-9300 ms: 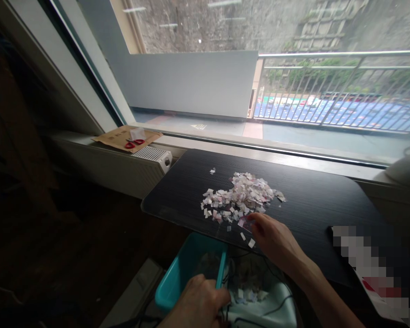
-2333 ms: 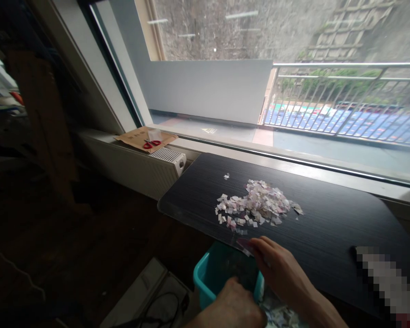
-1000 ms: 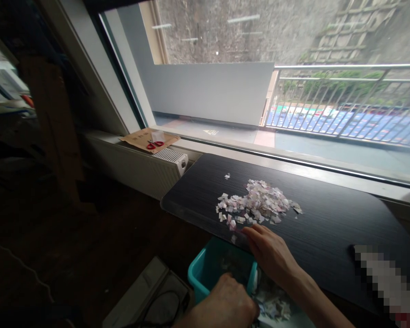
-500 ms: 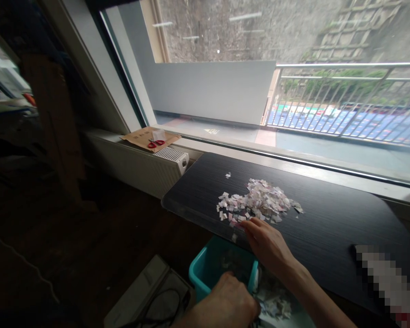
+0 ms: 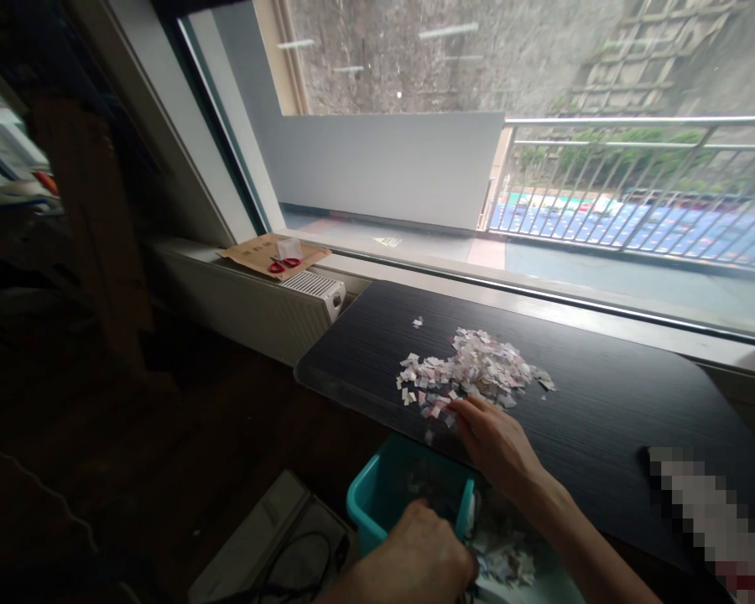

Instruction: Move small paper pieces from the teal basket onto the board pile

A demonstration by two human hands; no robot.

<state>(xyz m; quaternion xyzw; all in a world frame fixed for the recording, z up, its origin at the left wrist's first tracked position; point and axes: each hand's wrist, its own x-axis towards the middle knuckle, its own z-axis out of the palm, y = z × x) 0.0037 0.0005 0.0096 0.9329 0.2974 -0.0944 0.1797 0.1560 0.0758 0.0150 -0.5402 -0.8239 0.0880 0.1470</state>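
Note:
A loose pile of small cut paper scraps (image 5: 487, 365) lies on the dark tabletop (image 5: 597, 403). At the pile's near edge is my right hand (image 5: 497, 436), fingers bent and held together, the tips on a few scraps by the table's front edge. Below that edge stands a teal bin (image 5: 371, 495), with some scraps dimly visible inside. My left hand (image 5: 424, 545) is closed over the bin's near rim; its fingertips are mostly hidden. Beside the bin, a pale container (image 5: 554, 583) holds more scraps.
Red-handled scissors (image 5: 284, 264) and a small clear box (image 5: 289, 248) rest on a brown envelope (image 5: 252, 252) atop the radiator (image 5: 252, 310). A pale case (image 5: 257, 537) with a black cable lies left of the bin. A blurred-out object (image 5: 710, 512) sits at the table's right.
My right hand has shifted slightly right and up along the pile's near edge, and a few scraps by its fingertips lie differently. My left hand stays on the bin.

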